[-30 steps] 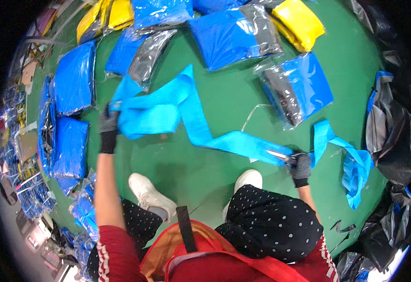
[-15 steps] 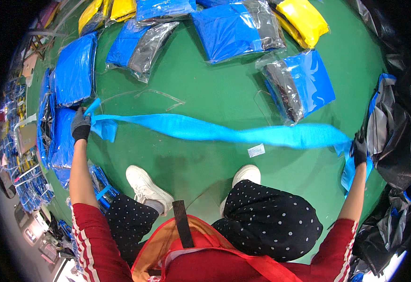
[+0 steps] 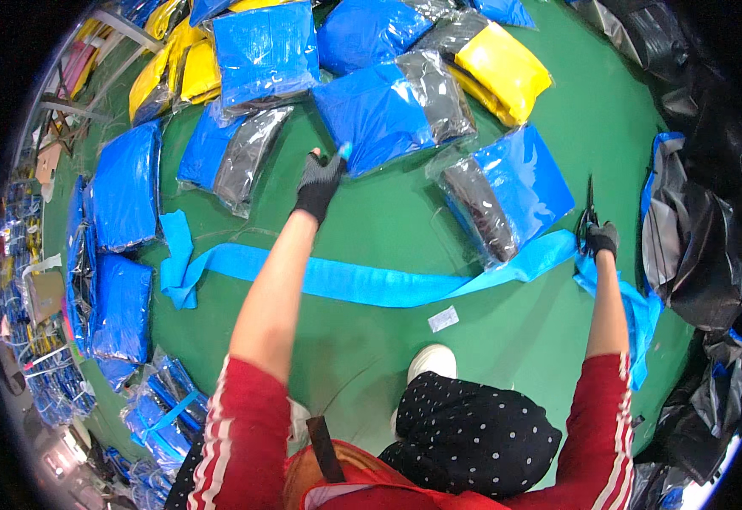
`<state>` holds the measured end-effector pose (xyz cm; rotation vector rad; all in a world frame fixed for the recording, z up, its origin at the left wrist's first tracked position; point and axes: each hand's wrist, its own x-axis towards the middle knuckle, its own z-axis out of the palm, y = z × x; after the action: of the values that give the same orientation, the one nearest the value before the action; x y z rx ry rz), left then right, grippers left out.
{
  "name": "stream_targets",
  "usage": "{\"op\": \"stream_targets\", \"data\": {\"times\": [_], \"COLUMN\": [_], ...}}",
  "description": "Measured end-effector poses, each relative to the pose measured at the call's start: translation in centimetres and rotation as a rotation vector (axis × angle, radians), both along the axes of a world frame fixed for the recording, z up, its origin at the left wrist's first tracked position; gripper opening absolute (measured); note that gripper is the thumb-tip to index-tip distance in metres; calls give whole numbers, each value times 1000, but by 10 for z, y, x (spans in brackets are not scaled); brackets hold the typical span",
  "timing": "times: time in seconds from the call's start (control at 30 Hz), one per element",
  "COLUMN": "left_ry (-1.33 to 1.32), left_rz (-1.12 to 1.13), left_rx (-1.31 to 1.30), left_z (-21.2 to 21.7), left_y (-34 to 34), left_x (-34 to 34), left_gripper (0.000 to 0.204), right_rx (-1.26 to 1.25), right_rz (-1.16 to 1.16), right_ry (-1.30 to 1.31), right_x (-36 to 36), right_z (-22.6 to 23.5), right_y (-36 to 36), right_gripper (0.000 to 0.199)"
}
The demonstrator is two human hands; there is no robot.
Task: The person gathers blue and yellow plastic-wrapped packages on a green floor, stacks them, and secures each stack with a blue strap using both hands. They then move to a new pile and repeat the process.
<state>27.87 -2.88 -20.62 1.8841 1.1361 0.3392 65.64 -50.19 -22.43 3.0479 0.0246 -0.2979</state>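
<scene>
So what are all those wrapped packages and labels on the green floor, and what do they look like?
Blue-and-black package: clear wrap, at the left hand's fingertips.
Blue-and-black package: near the right hand holding scissors.
Yellow package: top, rectangular.
Blue package: top left.
White label: small, below the blue strip.

Single head-worn fisheye view, looking steeply down from above onto green floor [image 3: 371, 340]; person's knees at lower centre, forearms entering from lower edge; rim distorted.
</scene>
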Motion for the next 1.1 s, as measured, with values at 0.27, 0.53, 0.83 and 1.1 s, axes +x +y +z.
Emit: {"op": "stream_targets", "data": {"times": [0.27, 0.53, 0.83, 1.1], "left_ry": [-399, -423, -491, -62], "left_rz": [92, 279, 594, -147], "left_rx": [-837, -758, -346, 147], "left_z": [-19, 6, 48, 46], "left_y": [-16, -34, -200, -99], "left_x": [18, 60, -157, -133], "left_gripper": [14, 42, 53, 60], "right_rx": [1612, 1789, 1488, 851], "right_rz": [-233, -323, -249, 32], "right_ry": [1385, 1022, 1002, 1333], "right_x": [-200, -232, -388, -366], "right_z": [51, 6, -8, 11], "right_y": [158, 274, 163, 141], "right_gripper": [29, 43, 53, 47]}}
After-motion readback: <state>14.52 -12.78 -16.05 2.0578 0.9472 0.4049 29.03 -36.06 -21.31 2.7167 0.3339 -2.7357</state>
